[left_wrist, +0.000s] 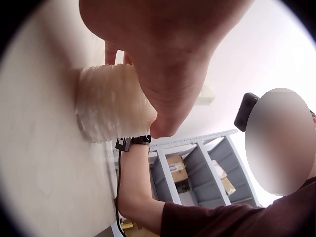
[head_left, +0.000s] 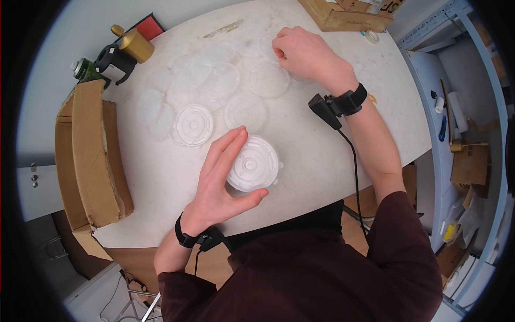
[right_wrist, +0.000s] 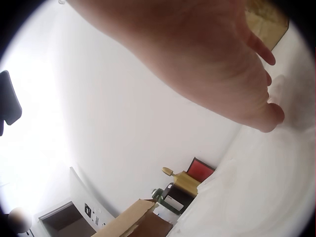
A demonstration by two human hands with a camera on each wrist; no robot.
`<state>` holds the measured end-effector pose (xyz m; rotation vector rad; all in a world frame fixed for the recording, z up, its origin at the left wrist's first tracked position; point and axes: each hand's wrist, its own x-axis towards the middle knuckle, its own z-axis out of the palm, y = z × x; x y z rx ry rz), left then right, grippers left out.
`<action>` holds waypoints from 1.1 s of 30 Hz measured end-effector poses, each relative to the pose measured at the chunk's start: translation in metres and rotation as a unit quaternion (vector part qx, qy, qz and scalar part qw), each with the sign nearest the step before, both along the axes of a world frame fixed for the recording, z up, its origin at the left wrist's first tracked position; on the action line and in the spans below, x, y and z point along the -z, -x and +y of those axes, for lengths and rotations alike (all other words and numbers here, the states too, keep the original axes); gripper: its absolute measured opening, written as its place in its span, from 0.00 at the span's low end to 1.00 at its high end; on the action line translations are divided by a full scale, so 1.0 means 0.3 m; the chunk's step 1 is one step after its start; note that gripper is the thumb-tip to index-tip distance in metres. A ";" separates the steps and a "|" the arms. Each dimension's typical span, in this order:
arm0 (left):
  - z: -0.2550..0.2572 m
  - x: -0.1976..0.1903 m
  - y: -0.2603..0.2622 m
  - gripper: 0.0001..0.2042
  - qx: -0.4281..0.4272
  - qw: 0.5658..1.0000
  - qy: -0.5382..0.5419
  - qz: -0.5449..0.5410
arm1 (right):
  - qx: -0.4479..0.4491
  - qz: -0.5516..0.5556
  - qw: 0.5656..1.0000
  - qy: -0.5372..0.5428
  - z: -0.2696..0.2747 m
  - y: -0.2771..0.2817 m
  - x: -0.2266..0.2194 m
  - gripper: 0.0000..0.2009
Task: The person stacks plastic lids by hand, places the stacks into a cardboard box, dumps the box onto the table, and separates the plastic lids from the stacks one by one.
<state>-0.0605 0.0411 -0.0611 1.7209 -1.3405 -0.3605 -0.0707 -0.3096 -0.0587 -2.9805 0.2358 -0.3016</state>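
A tall stack of clear plastic lids stands on the table near its front edge, also seen from the side in the left wrist view. My left hand reaches around its left side, fingers extended along the far side and thumb toward the near side. Across the table, my right hand bends down over loose clear lids, its fingers curled and tips low at the surface. Whether it pinches a lid I cannot tell. In the right wrist view, the right hand's thumb points down close to the tabletop.
More flat lids overlap across the table's middle, with a ridged lid left of the stack. An open cardboard box stands at the left edge. Behind it are a black container and a gold one. Another carton sits at the back.
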 end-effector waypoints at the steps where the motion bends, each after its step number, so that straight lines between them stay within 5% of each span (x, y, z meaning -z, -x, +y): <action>1: -0.001 -0.001 -0.003 0.51 0.000 1.000 0.007 -0.013 | 0.000 -0.001 1.000 0.000 0.005 0.007 -0.016 0.03; 7: 0.003 0.000 -0.008 0.51 0.007 1.000 -0.012 0.009 | 0.040 -0.024 0.997 -0.058 0.038 0.028 -0.137 0.05; 9: 0.005 -0.002 -0.015 0.52 0.012 1.000 -0.014 0.009 | -0.016 -0.112 0.989 -0.095 0.051 0.034 -0.156 0.06; 14: 0.010 0.002 -0.026 0.59 0.017 0.998 -0.032 0.043 | -0.208 -0.058 0.955 -0.204 0.227 0.148 -0.324 0.09; 17: 0.030 0.027 -0.035 0.66 0.024 0.991 -0.045 0.125 | -0.276 0.031 0.939 -0.203 0.320 0.226 -0.390 0.06; 19: 0.026 0.018 -0.021 0.70 0.005 0.947 -0.046 0.319 | -0.292 0.041 0.936 -0.191 0.349 0.256 -0.381 0.05; 26: 0.002 0.003 -0.010 0.66 -0.010 0.921 0.045 0.387 | -0.350 0.070 0.919 -0.167 0.405 0.283 -0.342 0.07; 29: 0.009 0.015 -0.036 0.62 0.010 0.929 0.036 0.369 | -0.338 0.175 0.914 -0.142 0.417 0.287 -0.362 0.07; 33: 0.010 0.004 -0.048 0.51 0.014 0.949 0.009 0.316 | -0.354 0.176 0.909 -0.131 0.427 0.288 -0.351 0.06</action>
